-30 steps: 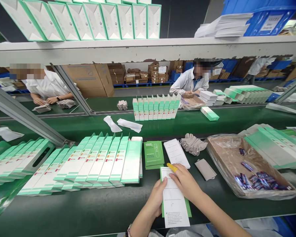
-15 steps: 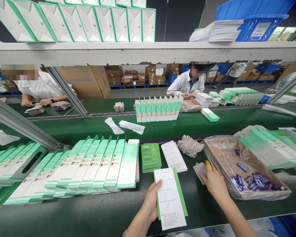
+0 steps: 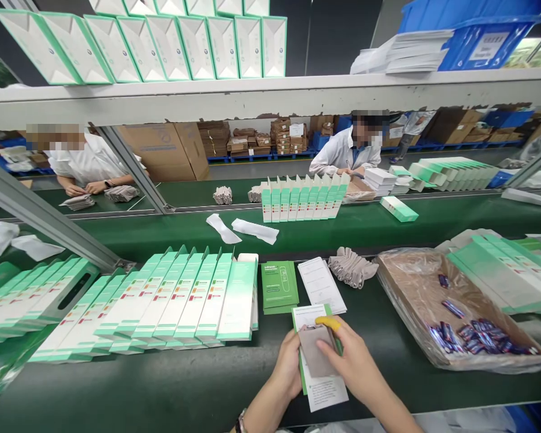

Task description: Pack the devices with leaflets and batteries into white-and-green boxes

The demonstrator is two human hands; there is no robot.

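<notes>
My left hand (image 3: pixel 288 367) is closed on a white printed leaflet (image 3: pixel 328 395) lying over a green booklet (image 3: pixel 303 380), both held above the dark green work surface. A small grey fabric pouch (image 3: pixel 315 355) rests flat on the leaflet, covering its middle. My right hand (image 3: pixel 355 361) grips the pouch near its top edge, thumb on the face; a yellow cover sits on one finger. The fingers of my left hand also reach the pouch's left edge. Just beyond lie green booklets (image 3: pixel 279 287), white leaflets (image 3: pixel 321 285) and a bunch of grey pouches (image 3: pixel 351 267).
On the right, a plastic-lined cardboard tray (image 3: pixel 403 285) holds loose batteries (image 3: pixel 482 335). Open green-and-white boxes (image 3: pixel 180 300) lean in a row at left. A metal shelf (image 3: pixel 252 99) spans overhead. Two co-workers (image 3: pixel 349 150) sit across the green belt (image 3: pixel 180 230).
My right hand has brought the grey pouch left from beside the tray and onto the leaflet in my left hand. The camera view has shifted slightly.
</notes>
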